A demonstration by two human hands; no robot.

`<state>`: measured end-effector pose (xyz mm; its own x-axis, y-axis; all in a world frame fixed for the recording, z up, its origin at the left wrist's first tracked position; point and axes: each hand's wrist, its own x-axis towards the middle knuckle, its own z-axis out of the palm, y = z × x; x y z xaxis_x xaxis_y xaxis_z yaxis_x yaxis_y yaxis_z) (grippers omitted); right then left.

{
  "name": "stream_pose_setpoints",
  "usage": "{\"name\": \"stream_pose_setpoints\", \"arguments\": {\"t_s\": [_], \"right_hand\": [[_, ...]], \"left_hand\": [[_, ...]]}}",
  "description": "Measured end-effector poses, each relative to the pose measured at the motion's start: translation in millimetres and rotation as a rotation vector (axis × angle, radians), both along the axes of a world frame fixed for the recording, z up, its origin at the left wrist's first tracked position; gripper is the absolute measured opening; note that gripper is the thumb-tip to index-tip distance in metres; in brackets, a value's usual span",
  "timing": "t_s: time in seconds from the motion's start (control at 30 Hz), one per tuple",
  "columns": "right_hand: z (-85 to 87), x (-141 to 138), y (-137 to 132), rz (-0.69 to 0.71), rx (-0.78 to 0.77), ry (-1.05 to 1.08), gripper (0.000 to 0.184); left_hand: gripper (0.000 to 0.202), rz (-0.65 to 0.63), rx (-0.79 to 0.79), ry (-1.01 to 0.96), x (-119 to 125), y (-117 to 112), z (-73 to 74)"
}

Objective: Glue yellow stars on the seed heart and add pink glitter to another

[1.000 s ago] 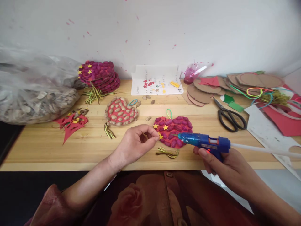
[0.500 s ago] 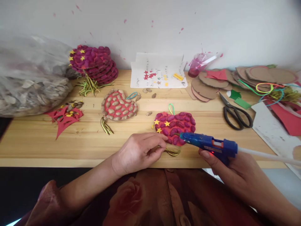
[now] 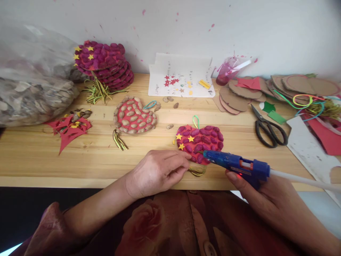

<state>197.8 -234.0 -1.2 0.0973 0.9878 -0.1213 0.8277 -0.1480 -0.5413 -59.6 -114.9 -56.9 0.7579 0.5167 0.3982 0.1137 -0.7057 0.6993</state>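
Ornament, purple-studded [image 3: 205,140], flat on worktop [image 3: 80,167] | right hand [image 3: 266,195] wrapped round blue glue gun [image 3: 229,160], its nozzle pointing over the ornament | left hand [image 3: 160,170] loosely curled at ornament's lower-left edge, any hold unclear | likely gluing; calls for steady nozzle

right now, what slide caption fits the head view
Right hand holding a blue glue gun over a purple ornament, left hand at its lower edge.
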Motion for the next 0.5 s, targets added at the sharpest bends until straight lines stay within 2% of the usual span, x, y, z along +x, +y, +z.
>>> {"name": "stream_pose_setpoints", "arguments": {"t_s": [0.5], "right_hand": [[3.1,-4.0,2.8,-0.011,-0.011,-0.019,0.036]], "left_hand": [[0.013,0.009,-0.030,0.021,-1.2,-0.8,0.0]]}}
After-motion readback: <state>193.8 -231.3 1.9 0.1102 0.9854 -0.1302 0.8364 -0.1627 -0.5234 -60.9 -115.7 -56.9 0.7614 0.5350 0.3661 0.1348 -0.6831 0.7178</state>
